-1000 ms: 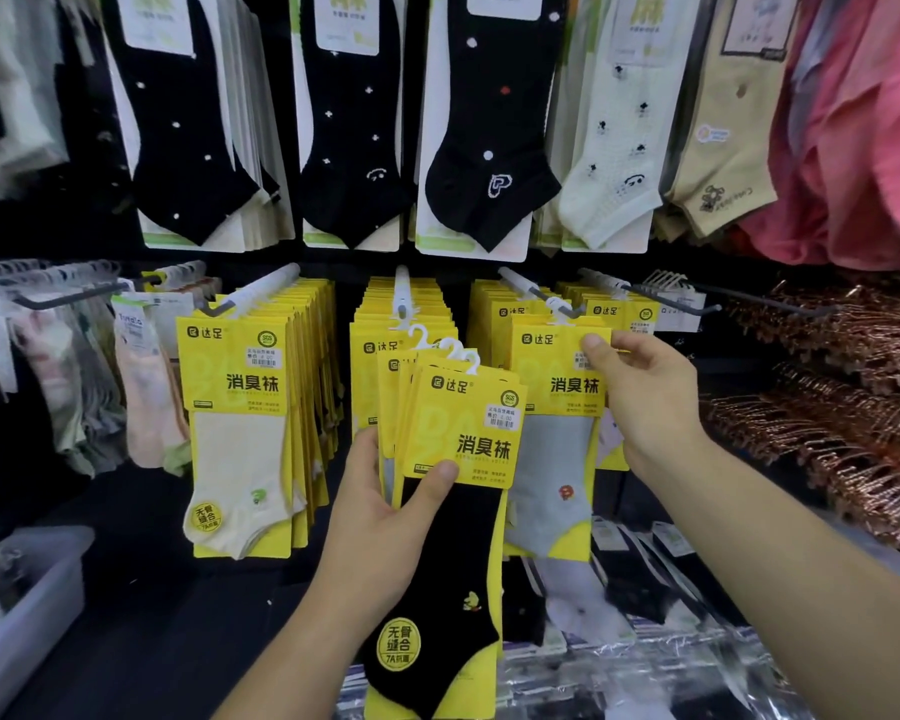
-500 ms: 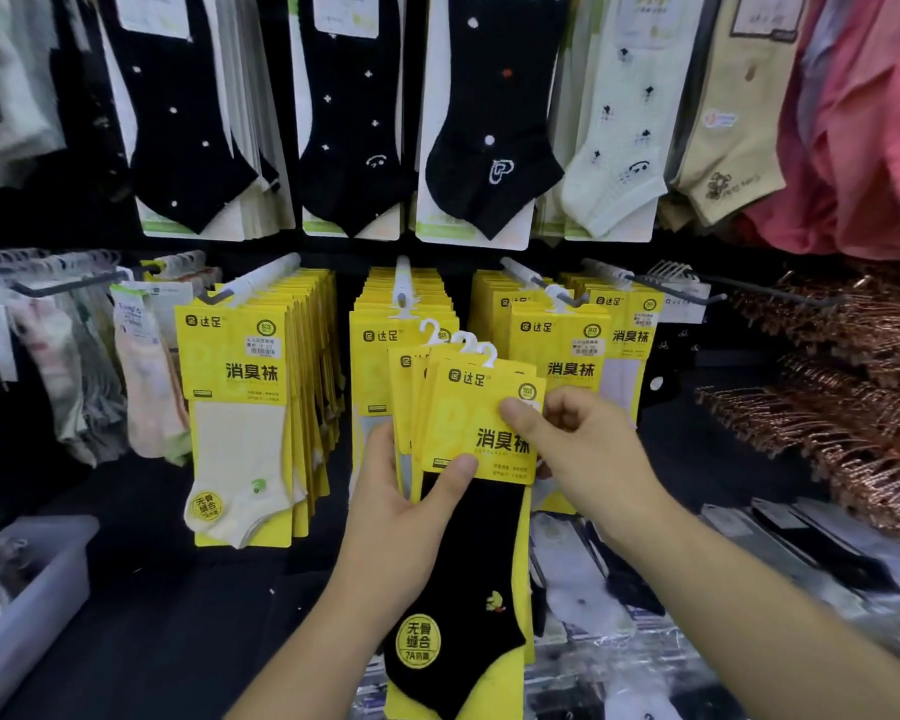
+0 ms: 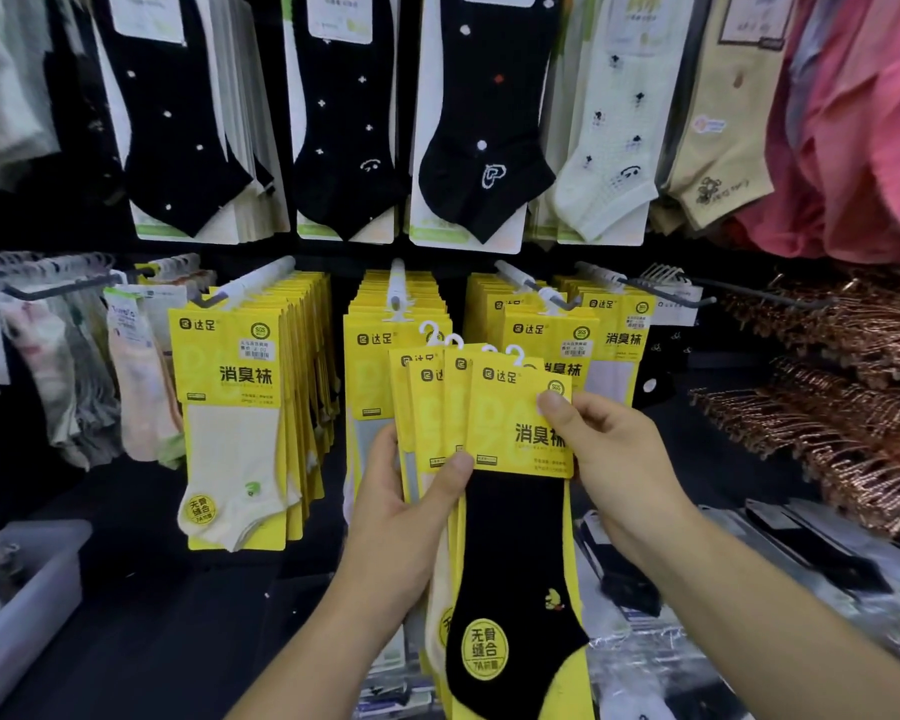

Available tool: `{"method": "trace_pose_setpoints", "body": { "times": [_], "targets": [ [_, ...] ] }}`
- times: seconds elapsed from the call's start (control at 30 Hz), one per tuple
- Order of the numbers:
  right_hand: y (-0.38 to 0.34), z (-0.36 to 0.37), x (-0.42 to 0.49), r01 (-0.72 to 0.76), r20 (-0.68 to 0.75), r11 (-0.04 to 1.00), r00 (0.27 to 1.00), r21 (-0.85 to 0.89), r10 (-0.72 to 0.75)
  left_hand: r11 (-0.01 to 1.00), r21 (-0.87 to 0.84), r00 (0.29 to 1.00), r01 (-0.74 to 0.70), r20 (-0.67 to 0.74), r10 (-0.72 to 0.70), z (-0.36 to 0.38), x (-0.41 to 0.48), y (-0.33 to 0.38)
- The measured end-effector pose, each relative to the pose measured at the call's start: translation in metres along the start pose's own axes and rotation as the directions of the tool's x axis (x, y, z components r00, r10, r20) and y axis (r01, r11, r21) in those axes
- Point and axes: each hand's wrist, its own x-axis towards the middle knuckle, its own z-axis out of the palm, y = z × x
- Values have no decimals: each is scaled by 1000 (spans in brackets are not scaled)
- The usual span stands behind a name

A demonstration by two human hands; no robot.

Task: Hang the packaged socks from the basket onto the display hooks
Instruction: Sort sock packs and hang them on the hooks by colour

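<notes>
left hand [image 3: 404, 517] held a fanned stack of yellow sock packs [image 3: 437, 407], right hand [image 3: 609, 454] pinched the front black-sock pack [image 3: 515, 511], full display hooks [image 3: 397, 283] just behind

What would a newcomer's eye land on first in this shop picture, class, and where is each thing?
Dead centre, the left hand holds a fan of yellow sock packs, and the right hand pinches the front one, a black sock pack. Behind them, three rows of hanging yellow packs fill the middle hooks. Above runs a row of black dotted socks, and copper-coloured hangers crowd the right.
</notes>
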Motion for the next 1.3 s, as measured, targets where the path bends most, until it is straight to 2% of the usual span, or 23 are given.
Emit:
{"method": "trace_pose_setpoints", "body": {
  "times": [0.17,0.3,0.43,0.73,1.0,1.13,1.3],
  "targets": [
    [4,-11,9,-54,-17,998,998,46,54,999,39,999,-19,-49,21,-4,2,-2],
    [-2,-28,23,22,-181,988,983,152,6,996,73,996,-57,-62,61,-10,5,-2],
    [-10,-32,35,80,-229,991,972,103,-54,987,134,993,-87,-71,98,-16,7,1],
    [-9,-29,50,223,-188,975,957,-8,-221,985,146,993,-88,-71,100,-22,7,2],
    [-8,-31,45,260,-155,965,953,-33,-262,983,153,991,-96,-74,109,-22,7,0],
    [-8,-33,35,189,-107,980,978,68,-181,977,196,990,-85,-95,105,-22,6,0],
    [-5,-27,11,136,30,982,990,132,-141,957,264,985,-118,-89,147,-16,1,1]
  ]
}}
